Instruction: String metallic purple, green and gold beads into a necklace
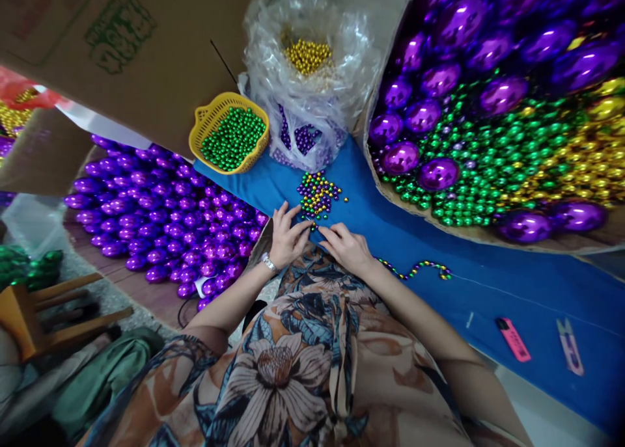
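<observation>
Fingers [334, 236] partly cover tiny beads [314, 226] (grip hard to tell)

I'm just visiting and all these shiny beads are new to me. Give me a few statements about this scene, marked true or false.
1. The yellow basket holds green beads. True.
2. The silver wristband is on the person's right wrist. False: it is on the left.
3. A string of beads lies on the blue cloth. True.
4. The left hand is inside the basket. False: it is beside the loose mixed beads, close to the right hand.
5. The loose mixed beads are all gold. False: purple and green ones lie among them.
</observation>
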Motion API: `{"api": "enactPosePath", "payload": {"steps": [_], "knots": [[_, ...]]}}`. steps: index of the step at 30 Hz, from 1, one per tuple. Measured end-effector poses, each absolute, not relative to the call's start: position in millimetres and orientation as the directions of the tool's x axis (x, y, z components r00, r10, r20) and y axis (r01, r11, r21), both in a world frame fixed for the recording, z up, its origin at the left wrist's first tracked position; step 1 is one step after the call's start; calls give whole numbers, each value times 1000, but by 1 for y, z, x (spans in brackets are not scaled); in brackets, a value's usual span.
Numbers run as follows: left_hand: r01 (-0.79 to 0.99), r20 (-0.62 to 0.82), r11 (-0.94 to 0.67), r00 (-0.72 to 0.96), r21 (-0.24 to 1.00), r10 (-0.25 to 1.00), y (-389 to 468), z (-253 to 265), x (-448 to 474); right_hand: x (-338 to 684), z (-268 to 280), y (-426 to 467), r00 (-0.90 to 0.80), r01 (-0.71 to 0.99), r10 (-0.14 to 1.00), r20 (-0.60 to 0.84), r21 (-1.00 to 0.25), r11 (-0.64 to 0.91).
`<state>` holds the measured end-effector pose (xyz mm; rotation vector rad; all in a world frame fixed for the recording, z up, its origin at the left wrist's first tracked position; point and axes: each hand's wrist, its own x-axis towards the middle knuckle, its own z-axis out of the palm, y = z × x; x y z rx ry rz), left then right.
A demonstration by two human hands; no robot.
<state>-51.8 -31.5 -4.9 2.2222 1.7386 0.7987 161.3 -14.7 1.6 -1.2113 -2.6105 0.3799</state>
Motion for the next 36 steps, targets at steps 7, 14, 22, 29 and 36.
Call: {"api": "enactPosePath", "payload": {"steps": [7, 14, 22, 29, 36], "knots": [[808, 277, -259, 124, 530, 953, -35, 1, -55, 185, 5, -24, -624, 656, 758, 191, -398, 641], [799, 275, -285, 156, 530, 949, -39, 0, -53, 187, 15, -31, -680, 635, 723, 124, -394, 664], [803, 246, -293, 187, 519, 951, -40, -5, -54, 189, 17, -31, -693, 658, 715, 92, -324, 680], [801, 271, -323, 208, 505, 940, -39, -5, -51, 176, 10, -30, -673, 687, 736, 74, -306, 659], [778, 280, -321, 194, 540, 940, -32, 8, -46, 180, 8, -27, -598, 687, 784, 167, -398, 609]]}}
